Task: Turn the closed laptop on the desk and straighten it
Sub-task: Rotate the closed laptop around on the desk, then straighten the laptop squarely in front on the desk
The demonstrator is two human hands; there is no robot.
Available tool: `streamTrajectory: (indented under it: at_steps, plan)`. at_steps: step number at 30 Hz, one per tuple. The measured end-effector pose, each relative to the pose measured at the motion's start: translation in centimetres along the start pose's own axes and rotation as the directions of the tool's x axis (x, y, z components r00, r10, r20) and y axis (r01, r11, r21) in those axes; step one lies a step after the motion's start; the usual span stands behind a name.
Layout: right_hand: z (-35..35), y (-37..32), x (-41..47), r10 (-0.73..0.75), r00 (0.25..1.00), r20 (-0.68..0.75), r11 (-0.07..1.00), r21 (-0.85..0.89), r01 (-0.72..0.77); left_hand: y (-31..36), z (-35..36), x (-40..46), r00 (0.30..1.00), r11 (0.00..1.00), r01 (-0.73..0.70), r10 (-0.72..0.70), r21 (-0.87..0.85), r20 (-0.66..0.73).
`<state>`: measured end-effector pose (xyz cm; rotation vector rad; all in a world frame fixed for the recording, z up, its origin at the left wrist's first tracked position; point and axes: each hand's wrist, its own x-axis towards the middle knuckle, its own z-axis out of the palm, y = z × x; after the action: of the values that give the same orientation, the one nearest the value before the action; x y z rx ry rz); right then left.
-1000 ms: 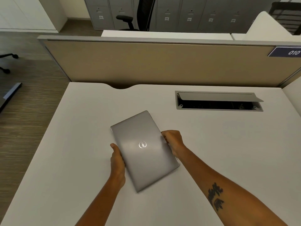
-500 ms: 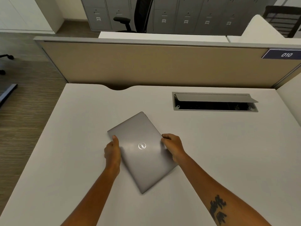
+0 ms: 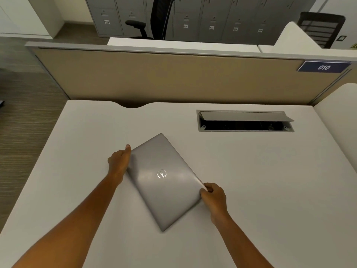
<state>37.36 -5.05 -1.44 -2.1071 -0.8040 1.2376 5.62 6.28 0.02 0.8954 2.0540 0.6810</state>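
Observation:
A closed grey laptop (image 3: 164, 180) with a round logo on its lid lies flat on the white desk (image 3: 270, 180), turned diagonally with one corner pointing at me. My left hand (image 3: 119, 161) holds its left corner, thumb up along the far-left edge. My right hand (image 3: 214, 198) pinches the right corner, fingers curled on the edge. Both hands are on opposite corners of the laptop.
An open cable tray (image 3: 245, 121) with its flap raised is set into the desk at the back right. A beige partition (image 3: 173, 78) with a "010" label (image 3: 323, 67) closes the far edge. The desk's left edge drops to the floor (image 3: 23, 122).
The laptop has turned clockwise as seen from above. My left hand moved up to the far-left corner and my right hand slid down toward the near-right corner.

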Motion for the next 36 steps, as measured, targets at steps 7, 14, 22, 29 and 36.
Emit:
streamTrajectory:
  at_steps: [7, 14, 22, 29, 36]
  plan:
    - [0.5, -0.9, 0.1, 0.107, 0.993, -0.045, 0.983, 0.158, -0.099, -0.6, 0.1, -0.1, 0.999, 0.999, -0.044, 0.043, 0.018, 0.012]
    - [0.3, -1.9, 1.6, 0.148, 0.984, -0.100, 0.968, 0.220, -0.123, -2.3, -0.7, -0.2, 1.000, 0.999, 0.011, -0.011, -0.047, 0.006]
    - [-0.5, -4.0, 4.7, 0.175, 0.977, -0.122, 0.973, 0.173, -0.153, -4.2, -0.8, -3.4, 1.000, 0.995, 0.009, -0.008, -0.097, 0.006]
    - [-1.2, -6.5, 6.7, 0.094, 0.984, -0.150, 0.984, 0.165, -0.069, -5.9, -0.6, -5.9, 0.999, 0.995, 0.037, -0.035, -0.095, 0.016]
    - [-1.0, -8.0, 8.2, 0.055, 0.989, -0.135, 0.990, 0.136, -0.036, -7.2, -0.4, -7.5, 0.998, 0.998, 0.032, -0.030, -0.050, 0.055]
